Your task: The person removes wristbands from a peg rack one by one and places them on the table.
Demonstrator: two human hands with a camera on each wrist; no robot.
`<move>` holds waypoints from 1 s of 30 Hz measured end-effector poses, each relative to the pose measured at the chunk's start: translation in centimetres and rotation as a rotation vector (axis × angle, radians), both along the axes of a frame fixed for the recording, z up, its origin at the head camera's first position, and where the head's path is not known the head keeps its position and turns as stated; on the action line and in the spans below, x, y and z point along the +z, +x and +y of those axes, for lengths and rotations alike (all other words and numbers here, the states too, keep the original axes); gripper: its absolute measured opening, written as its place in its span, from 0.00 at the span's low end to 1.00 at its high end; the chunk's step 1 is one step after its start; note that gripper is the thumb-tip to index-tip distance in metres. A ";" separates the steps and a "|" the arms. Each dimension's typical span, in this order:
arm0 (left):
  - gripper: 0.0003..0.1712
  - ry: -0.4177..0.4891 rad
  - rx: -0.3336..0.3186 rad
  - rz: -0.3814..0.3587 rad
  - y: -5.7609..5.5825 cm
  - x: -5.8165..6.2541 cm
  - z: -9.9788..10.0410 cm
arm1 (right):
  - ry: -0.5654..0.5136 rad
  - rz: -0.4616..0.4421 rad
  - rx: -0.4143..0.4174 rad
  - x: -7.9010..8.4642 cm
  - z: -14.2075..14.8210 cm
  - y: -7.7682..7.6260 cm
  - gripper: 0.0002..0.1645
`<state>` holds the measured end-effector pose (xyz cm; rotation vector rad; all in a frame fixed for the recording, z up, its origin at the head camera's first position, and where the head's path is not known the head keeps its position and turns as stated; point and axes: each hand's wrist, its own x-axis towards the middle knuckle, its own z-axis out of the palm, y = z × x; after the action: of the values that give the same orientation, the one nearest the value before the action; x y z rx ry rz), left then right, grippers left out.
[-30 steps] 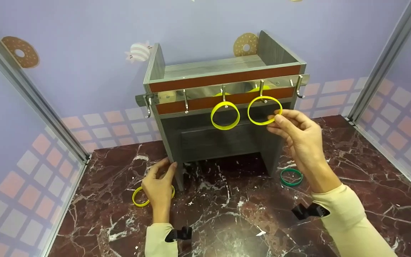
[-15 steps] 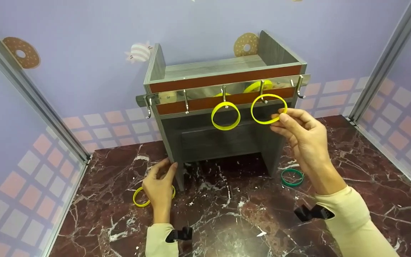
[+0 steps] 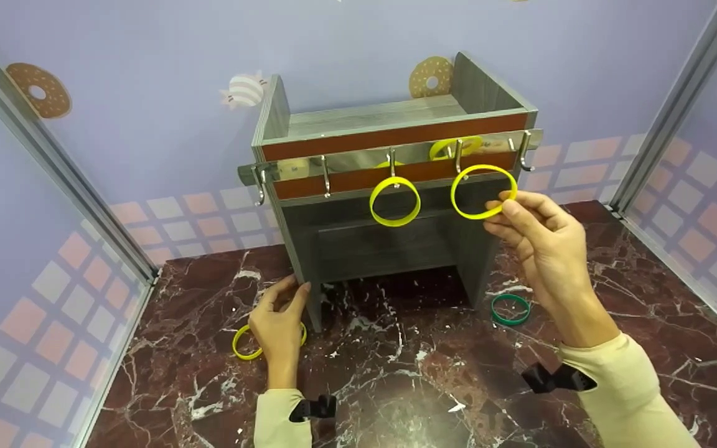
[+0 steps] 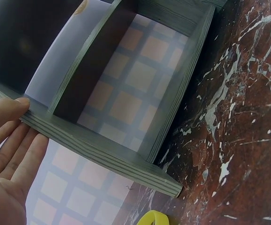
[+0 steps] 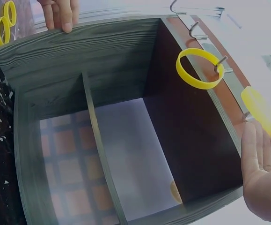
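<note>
A yellow wristband [image 3: 454,198] is pinched between the thumb and fingers of my right hand [image 3: 551,249], its left side just below the tip of a metal hook [image 3: 459,158]. Another yellow wristband [image 3: 373,211] hangs from the middle hook [image 3: 392,163] of the rail on the grey wooden shelf [image 3: 389,249]. Low on the shelf's left side, my left hand [image 3: 277,323] grips the panel [image 4: 102,152], thumb on the inner face and fingers outside. Two more yellow wristbands [image 5: 2,31] lie on the tabletop beside that hand, partly hidden by it in the head view.
A green wristband [image 3: 510,310] lies on the dark red marbled tabletop [image 3: 408,386], right of the shelf. The other hooks, such as the left one [image 3: 326,177], stick out forward from the metal rail [image 3: 358,163]. Patterned walls [image 3: 147,124] enclose the back and sides.
My right hand has drawn the yellow wristband to the right, from in front of the hook to mostly beside it. The left hand and the hanging wristband stay in place.
</note>
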<state>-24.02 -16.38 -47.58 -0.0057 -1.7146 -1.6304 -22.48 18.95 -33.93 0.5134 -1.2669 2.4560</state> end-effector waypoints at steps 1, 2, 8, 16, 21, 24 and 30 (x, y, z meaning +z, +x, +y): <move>0.12 0.005 -0.004 -0.002 0.0 0.0 0.0 | 0.002 0.002 -0.001 0.0 0.1 0.1 0.08; 0.12 0.011 -0.007 -0.003 0.0 0.0 0.0 | 0.005 0.003 -0.003 -0.1 0.1 0.1 0.09; 0.12 0.018 -0.008 -0.015 0.1 0.1 0.0 | 0.005 -0.006 -0.014 -0.2 0.5 0.5 0.09; 0.12 0.022 0.001 -0.029 0.1 0.1 0.0 | -0.008 -0.001 -0.010 -0.6 1.0 0.9 0.08; 0.12 0.025 -0.008 -0.028 0.1 0.1 0.0 | 0.018 -0.018 -0.038 -1.2 1.5 1.0 0.08; 0.12 0.030 -0.011 -0.024 0.1 0.1 0.1 | 0.032 -0.032 -0.056 -1.7 2.0 1.0 0.08; 0.13 0.046 -0.012 -0.024 0.0 0.1 0.1 | 0.031 -0.051 -0.075 -2.8 2.9 0.9 0.11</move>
<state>-24.03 -16.31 -47.43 0.0261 -1.6974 -1.6849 -21.54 21.85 -36.76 0.4059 -1.3221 2.4055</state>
